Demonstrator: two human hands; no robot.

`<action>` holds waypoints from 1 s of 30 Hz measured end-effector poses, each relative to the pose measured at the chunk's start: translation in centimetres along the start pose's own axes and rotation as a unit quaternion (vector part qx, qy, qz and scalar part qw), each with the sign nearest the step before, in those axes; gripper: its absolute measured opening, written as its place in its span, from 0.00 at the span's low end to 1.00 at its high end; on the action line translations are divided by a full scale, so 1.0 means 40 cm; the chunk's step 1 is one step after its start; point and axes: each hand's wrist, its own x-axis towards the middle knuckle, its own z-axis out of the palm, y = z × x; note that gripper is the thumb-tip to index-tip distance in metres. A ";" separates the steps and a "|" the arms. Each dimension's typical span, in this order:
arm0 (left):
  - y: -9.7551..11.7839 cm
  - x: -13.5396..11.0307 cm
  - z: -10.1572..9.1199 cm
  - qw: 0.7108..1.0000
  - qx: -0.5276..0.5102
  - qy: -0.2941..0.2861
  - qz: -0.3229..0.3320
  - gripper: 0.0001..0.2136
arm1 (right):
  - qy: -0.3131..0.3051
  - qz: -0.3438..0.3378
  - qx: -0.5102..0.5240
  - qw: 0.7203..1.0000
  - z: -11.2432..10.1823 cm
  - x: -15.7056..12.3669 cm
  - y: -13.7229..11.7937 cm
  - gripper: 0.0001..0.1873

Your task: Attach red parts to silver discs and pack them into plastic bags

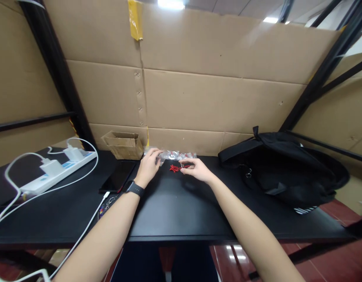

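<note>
Red piece (174, 168) is lying at nine o'clock from the nearer right hand (198, 170), its length running nine-to-three. Right hand and left hand (151, 161) are curving half-closed, grips unclear.

The small pieces (174, 169) are showing red, the black bag (275, 166) is showing white stripes, and the cardboard (192, 98) is looking brown.

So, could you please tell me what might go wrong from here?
The left forearm might snag the white cable running close beside it. The clear plastic packets at the left hand could slide if nudged. The small red item by the right hand may get knocked aside.
</note>
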 end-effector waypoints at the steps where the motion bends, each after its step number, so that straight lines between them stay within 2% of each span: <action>1: 0.011 -0.001 -0.001 1.000 -0.022 0.012 -0.002 0.17 | 0.003 0.001 0.004 1.000 -0.002 -0.001 -0.003 0.25; 4: 0.041 -0.008 0.002 0.996 -0.081 0.013 -0.034 0.18 | 0.018 0.001 0.015 1.000 -0.011 0.000 -0.006 0.26; 7: 0.068 -0.017 0.007 0.987 -0.137 -0.043 -0.068 0.17 | 0.054 -0.009 0.027 0.998 -0.017 0.005 -0.002 0.29; 10: 0.096 -0.028 0.009 0.970 -0.172 -0.171 -0.007 0.07 | 0.077 -0.009 0.026 0.997 -0.024 0.009 0.003 0.31; 12: 0.119 -0.035 0.008 0.953 -0.181 -0.237 0.044 0.04 | 0.071 -0.010 0.010 0.997 -0.031 0.008 0.005 0.32; 16: 0.167 -0.049 0.005 0.925 -0.208 -0.304 0.095 0.05 | 0.037 -0.025 -0.048 0.998 -0.060 0.000 -0.002 0.30; 20: 0.201 -0.062 0.007 0.892 -0.227 -0.371 0.126 0.05 | 0.038 -0.051 -0.131 0.989 -0.089 -0.011 -0.019 0.27; 24: 0.215 -0.069 0.008 0.874 -0.212 -0.406 0.163 0.05 | -0.006 -0.066 -0.167 0.984 -0.092 -0.018 -0.031 0.24; 27: 0.213 -0.070 0.008 0.880 -0.153 -0.421 0.160 0.11 | -0.044 -0.082 -0.168 0.981 -0.090 -0.023 -0.037 0.22; 30: 0.206 -0.074 0.011 0.894 -0.091 -0.417 0.136 0.18 | -0.077 -0.051 -0.193 0.977 -0.105 -0.031 -0.052 0.26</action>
